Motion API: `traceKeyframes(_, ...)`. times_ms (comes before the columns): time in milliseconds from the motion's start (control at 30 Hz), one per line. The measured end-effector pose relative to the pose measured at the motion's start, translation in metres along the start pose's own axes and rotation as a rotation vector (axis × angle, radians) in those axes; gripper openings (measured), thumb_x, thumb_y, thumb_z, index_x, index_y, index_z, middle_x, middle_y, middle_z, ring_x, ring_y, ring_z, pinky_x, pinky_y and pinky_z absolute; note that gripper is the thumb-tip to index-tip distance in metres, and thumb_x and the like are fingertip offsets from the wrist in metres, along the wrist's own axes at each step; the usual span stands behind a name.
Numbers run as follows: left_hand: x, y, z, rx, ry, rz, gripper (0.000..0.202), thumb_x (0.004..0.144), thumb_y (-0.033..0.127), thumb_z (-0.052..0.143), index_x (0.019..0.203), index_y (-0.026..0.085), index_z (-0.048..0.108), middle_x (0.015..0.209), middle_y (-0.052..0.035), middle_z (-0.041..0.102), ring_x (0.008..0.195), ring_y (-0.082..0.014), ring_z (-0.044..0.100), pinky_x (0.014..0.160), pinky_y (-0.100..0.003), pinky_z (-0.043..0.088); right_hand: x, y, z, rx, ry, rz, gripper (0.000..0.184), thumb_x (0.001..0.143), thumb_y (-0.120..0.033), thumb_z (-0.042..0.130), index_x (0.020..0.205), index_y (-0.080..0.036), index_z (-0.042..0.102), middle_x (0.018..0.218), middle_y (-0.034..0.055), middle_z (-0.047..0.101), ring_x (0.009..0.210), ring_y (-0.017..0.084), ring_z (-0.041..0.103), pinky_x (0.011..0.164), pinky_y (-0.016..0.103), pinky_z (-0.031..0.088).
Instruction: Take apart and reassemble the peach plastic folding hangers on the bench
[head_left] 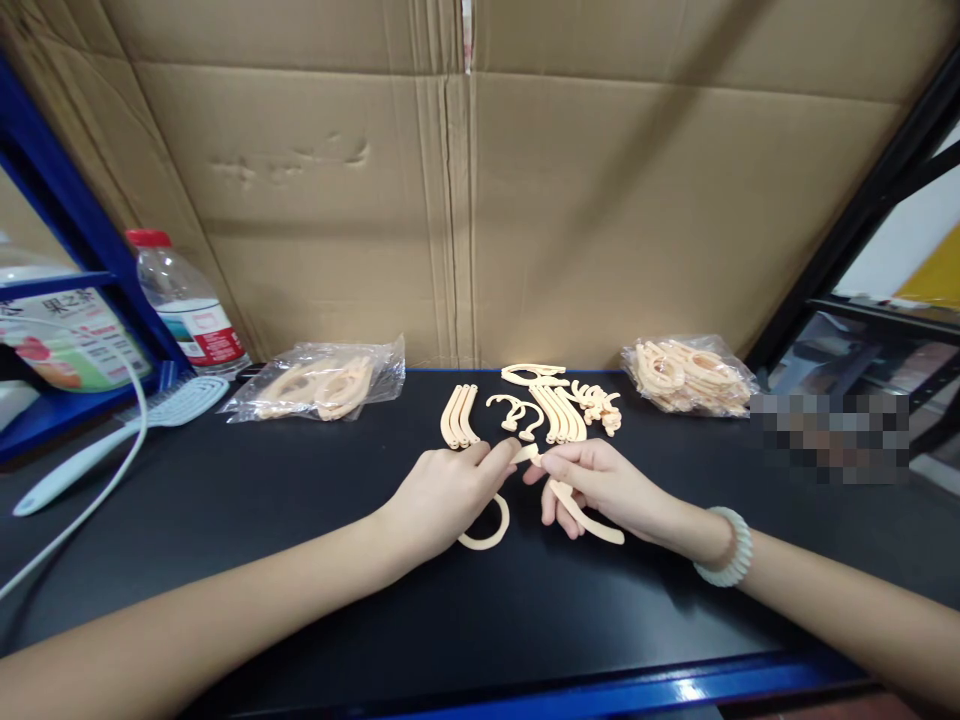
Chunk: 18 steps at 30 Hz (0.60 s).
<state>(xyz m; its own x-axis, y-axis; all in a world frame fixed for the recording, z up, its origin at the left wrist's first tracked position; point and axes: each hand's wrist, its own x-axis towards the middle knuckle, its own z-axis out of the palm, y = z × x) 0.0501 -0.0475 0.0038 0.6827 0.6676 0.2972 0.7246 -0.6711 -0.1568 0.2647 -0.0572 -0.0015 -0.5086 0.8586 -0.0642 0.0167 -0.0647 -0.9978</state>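
Observation:
My left hand [454, 495] is closed, its fingertips pinching a beige plastic piece [526, 454] that looks like a folding-hanger part. A beige ring [491, 540] shows below that hand; whether it joins the pinched piece is hidden. Opposite, my right hand [611, 485] has its thumb and forefinger at the other end of the piece. A curved hanger arm [596, 525] hangs down from under its fingers. Just beyond my hands lie curved arms [459, 415] on the left, several more arms [562, 415] on the right, and loose hooks [531, 418] between them.
Small beige parts [598, 405] are piled behind the right hand, near an assembled-looking hanger [532, 375]. Clear bags of beige parts stand left [322, 385] and right [686, 375]. A hairbrush [150, 410], white cable [112, 490] and bottle [191, 310] are at left. Cardboard [300, 200] walls the back.

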Motion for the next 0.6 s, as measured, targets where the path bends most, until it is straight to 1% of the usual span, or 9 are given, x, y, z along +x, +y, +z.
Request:
traceKeyframes(100,0.002,0.002,-0.004,0.019,-0.072,-0.004,0.031,0.101,0.030,0.028,0.106,0.017,0.056,0.075,-0.0060,0.066,0.059,-0.0199,0.064,0.048,-0.023,0.038,0.000,0.001,0.001,-0.038,-0.008,-0.006,0.043,0.083,-0.054,0.059,0.086,-0.012,0.063,0.057,0.0021,0.066,0.037,0.008,0.054,0.039,0.018,0.042)
traceKeyframes(167,0.003,0.004,-0.007,0.018,-0.109,-0.015,0.032,0.101,0.030,0.026,0.099,0.017,0.056,0.071,-0.0059,0.065,0.057,-0.0201,0.062,0.046,-0.023,0.035,0.000,0.002,0.001,-0.086,-0.007,-0.018,0.043,0.084,-0.055,0.057,0.084,-0.012,0.063,0.053,0.0005,0.064,0.035,0.008,0.052,0.037,0.017,0.039)
traceKeyframes(267,0.003,0.007,-0.010,0.007,-0.142,-0.015,0.029,0.100,0.029,0.028,0.097,0.017,0.054,0.070,-0.0059,0.064,0.057,-0.0198,0.061,0.047,-0.022,0.034,-0.001,0.001,0.003,-0.187,0.009,-0.039,0.043,0.086,-0.055,0.053,0.079,-0.013,0.062,0.049,-0.0011,0.061,0.033,0.007,0.051,0.035,0.015,0.036)
traceKeyframes(367,0.003,0.009,-0.014,-0.001,-0.174,-0.009,0.026,0.100,0.027,0.029,0.095,0.017,0.053,0.067,-0.0047,0.063,0.055,-0.0187,0.060,0.047,-0.022,0.033,-0.004,0.000,0.006,-0.266,0.044,-0.057,0.042,0.087,-0.053,0.052,0.075,-0.014,0.060,0.048,-0.0016,0.061,0.033,0.007,0.052,0.035,0.015,0.036)
traceKeyframes(467,0.002,0.010,-0.016,-0.021,-0.176,-0.007,0.028,0.100,0.028,0.027,0.093,0.017,0.051,0.064,-0.0036,0.060,0.052,-0.0189,0.058,0.046,-0.023,0.032,-0.008,-0.001,0.010,-0.308,0.098,-0.073,0.040,0.088,-0.052,0.052,0.074,-0.015,0.058,0.049,-0.0018,0.060,0.034,0.008,0.053,0.034,0.015,0.036)
traceKeyframes(600,0.002,0.012,-0.014,-0.085,-0.126,-0.038,0.029,0.101,0.032,0.026,0.089,0.019,0.049,0.055,0.0000,0.053,0.047,-0.0184,0.055,0.045,-0.022,0.030,-0.010,-0.001,0.014,-0.355,0.154,-0.099,0.037,0.087,-0.050,0.054,0.071,-0.016,0.057,0.049,-0.0017,0.060,0.034,0.009,0.054,0.032,0.016,0.036)
